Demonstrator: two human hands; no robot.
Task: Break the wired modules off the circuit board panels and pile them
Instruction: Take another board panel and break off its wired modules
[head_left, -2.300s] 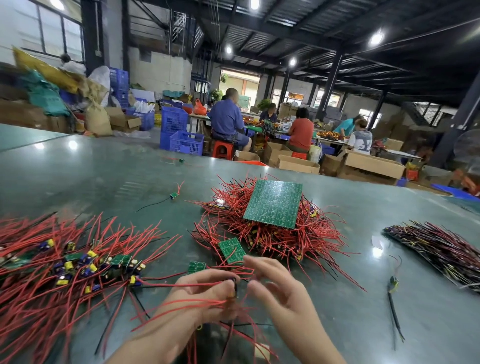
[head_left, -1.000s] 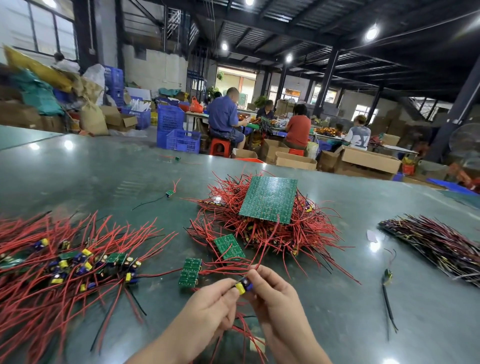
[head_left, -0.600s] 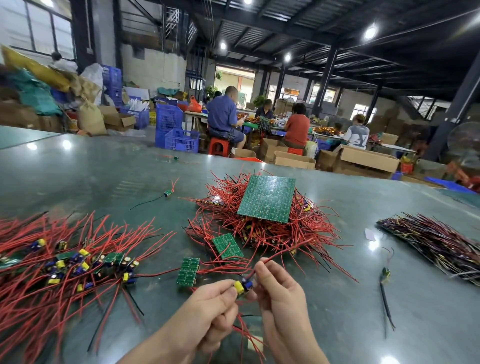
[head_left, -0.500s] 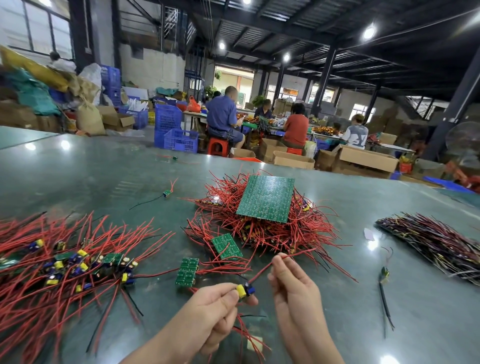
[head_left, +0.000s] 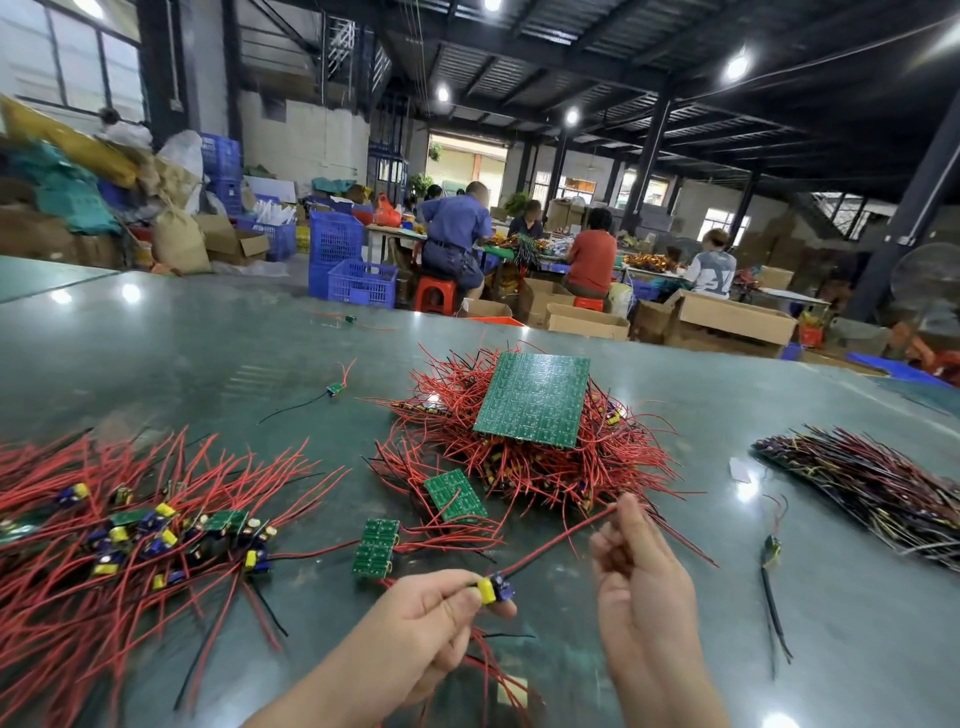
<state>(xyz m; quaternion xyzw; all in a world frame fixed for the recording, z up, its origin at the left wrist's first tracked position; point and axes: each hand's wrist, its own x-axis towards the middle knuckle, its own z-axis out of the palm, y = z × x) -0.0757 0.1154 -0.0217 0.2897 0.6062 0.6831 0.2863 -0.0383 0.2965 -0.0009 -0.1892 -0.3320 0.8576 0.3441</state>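
Bright ceiling lamps (head_left: 736, 65) glare on the glossy table (head_left: 156, 353), edges bow with wide-angle distortion, and the lower-left corner blurs.

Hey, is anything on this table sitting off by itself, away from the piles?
Yes. Three wired modules lie alone on the table: one far back near the edge, one left of the big panel, one on the right by the dark bundle.
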